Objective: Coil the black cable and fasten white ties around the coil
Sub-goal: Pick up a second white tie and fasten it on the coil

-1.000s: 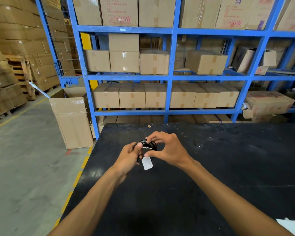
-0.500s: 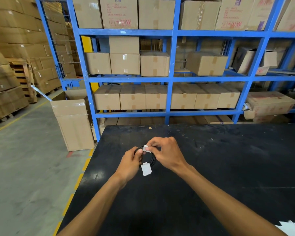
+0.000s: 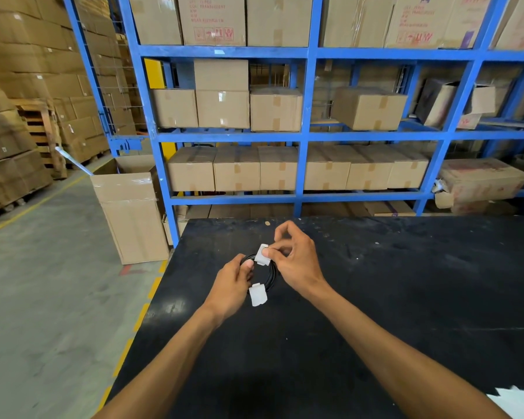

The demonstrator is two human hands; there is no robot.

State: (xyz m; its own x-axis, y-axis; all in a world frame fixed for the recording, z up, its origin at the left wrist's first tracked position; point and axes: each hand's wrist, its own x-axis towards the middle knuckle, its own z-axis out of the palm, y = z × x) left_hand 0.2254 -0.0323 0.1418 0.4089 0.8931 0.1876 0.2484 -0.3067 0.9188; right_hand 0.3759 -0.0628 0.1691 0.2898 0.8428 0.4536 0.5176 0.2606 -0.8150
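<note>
Black cable [image 3: 271, 275]: already wound into a small coil, held just above the black table [image 3: 375, 297] at centre frame. Whether it touches the surface cannot be told.

White tie, lower [image 3: 258, 294]: wrapped on the coil's near edge, its loose tab hanging toward the bottom of the frame. Looks fastened.

White tie, upper [image 3: 262, 254]: on the coil's far edge, apparently mid-fastening.

Right hand [image 3: 295, 263]: thumb and forefinger pinched on the upper tie, probably pressing it closed around the strands; remaining fingers curled clear.

Left hand [image 3: 232, 285]: closed on the coil's left side, thumb on top. Judged a steadying grip, keeping the loops stacked while the tie is closed.

White sheet [image 3: 515, 402], lower right corner of the frame: well apart, not in use.
</note>
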